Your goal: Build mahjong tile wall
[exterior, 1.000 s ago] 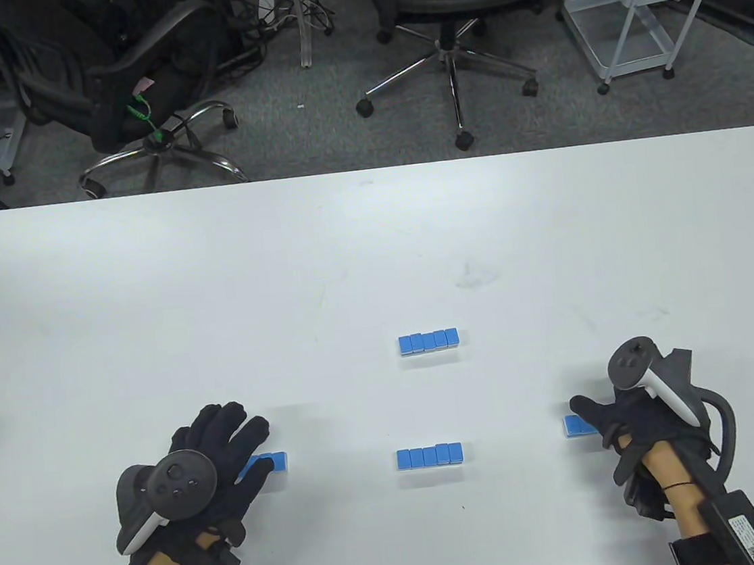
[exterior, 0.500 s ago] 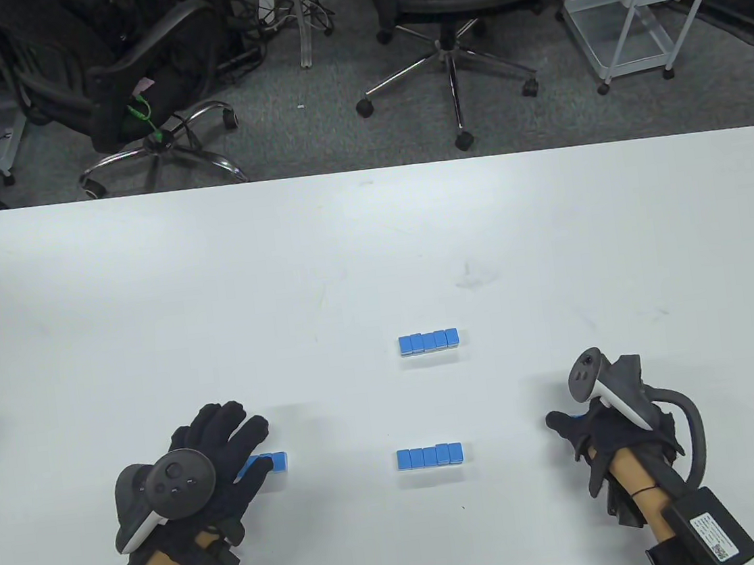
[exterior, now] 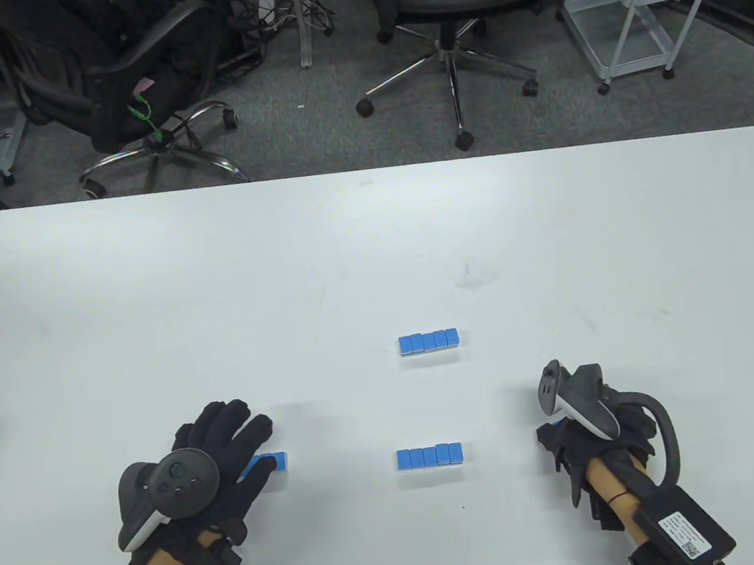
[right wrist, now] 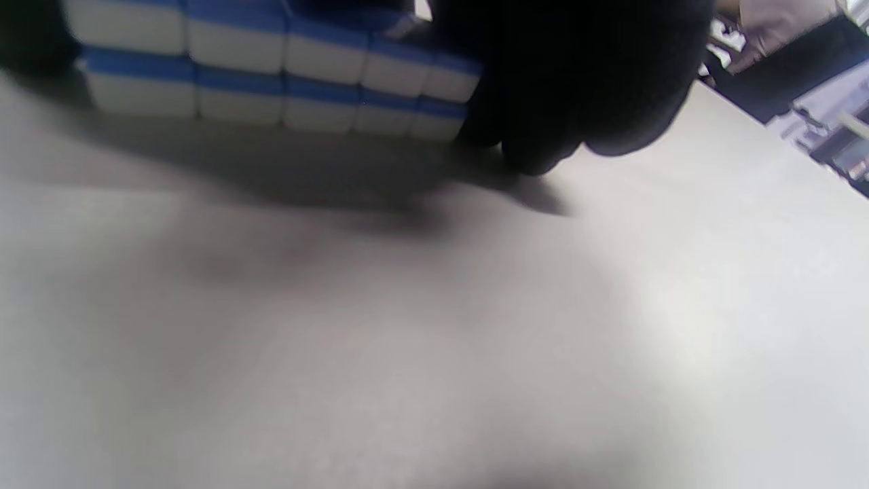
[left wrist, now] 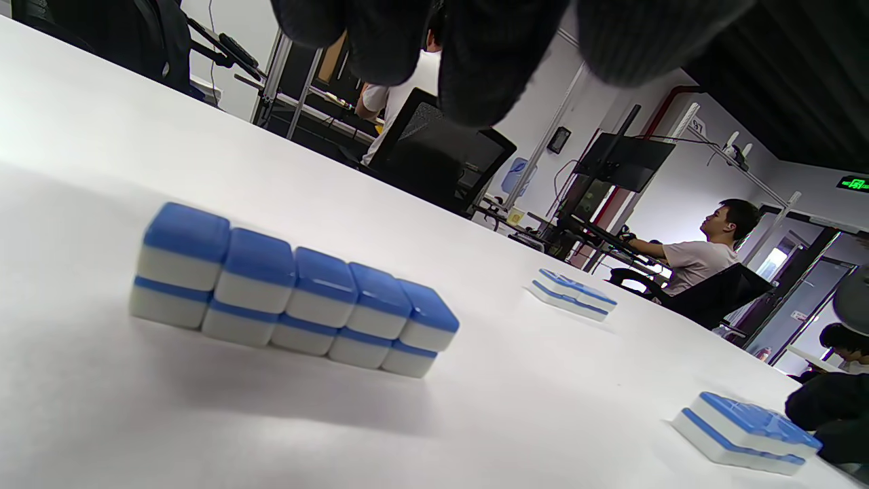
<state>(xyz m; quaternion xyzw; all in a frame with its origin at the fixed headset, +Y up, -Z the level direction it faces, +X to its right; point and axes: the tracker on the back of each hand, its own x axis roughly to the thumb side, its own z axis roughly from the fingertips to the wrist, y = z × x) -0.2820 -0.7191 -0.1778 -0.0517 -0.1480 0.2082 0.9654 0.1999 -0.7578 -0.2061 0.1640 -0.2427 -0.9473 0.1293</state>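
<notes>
Your two gloved hands rest low on a white table [exterior: 372,242], each with a tracker strapped to its back. Four short blocks of blue-backed mahjong tiles sit on the table, each a double layer five tiles long. The far block [exterior: 428,341] lies just right of the table's centre; from it, the near block [exterior: 430,456] sits towards 6 o'clock, well apart. Your left hand [exterior: 224,460] lies at about 9 o'clock from the near block, palm down, fingers spread and pointing towards 1 o'clock. Those fingers cover most of the left block [exterior: 274,461], leaving only its right end visible from above; the left wrist view shows the whole block [left wrist: 292,292] standing square under the fingertips [left wrist: 489,61], which hang above it, so you cannot tell whether they touch it. Your right hand [exterior: 595,438] sits at about 3 o'clock from the near block, rolled onto its side with the tracker facing left. It hides nearly all of the right block [exterior: 556,422]. The right wrist view, which is blurred, shows that block [right wrist: 271,75] with a gloved finger [right wrist: 557,115] pressed against one end and another dark shape at the other end, so the hand appears to grip it lengthwise
</notes>
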